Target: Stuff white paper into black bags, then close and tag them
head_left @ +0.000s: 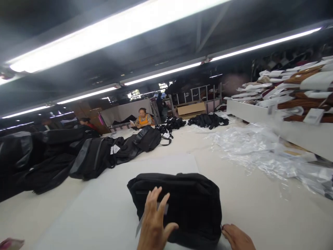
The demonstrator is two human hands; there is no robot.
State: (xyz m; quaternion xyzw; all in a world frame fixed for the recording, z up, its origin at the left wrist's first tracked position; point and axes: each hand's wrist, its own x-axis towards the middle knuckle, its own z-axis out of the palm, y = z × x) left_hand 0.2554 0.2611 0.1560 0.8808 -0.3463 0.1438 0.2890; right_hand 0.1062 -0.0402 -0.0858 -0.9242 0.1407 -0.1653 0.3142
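Note:
A black fabric bag [192, 205] stands on the pale table in front of me, its broad side facing me. My left hand [156, 220] lies against that side, fingers spread and thumb out. Partly behind the left hand are a small grey patch [163, 208] on the bag and a thin whitish tag [139, 225]. At the bag's lower right edge, my right hand [238, 236] has its fingers pressed together, pinching the edge; its fingertips are partly hidden, and any finer part in them is too small to tell.
Black bags [91, 158] are heaped along the left. Clear plastic bags [249, 142] spread over the right, beside stacked wrapped textiles [307, 90]. Black pieces [208, 120] lie farther back near a cardboard box [191, 108]. A person in an orange apron [144, 119] sits beyond the table.

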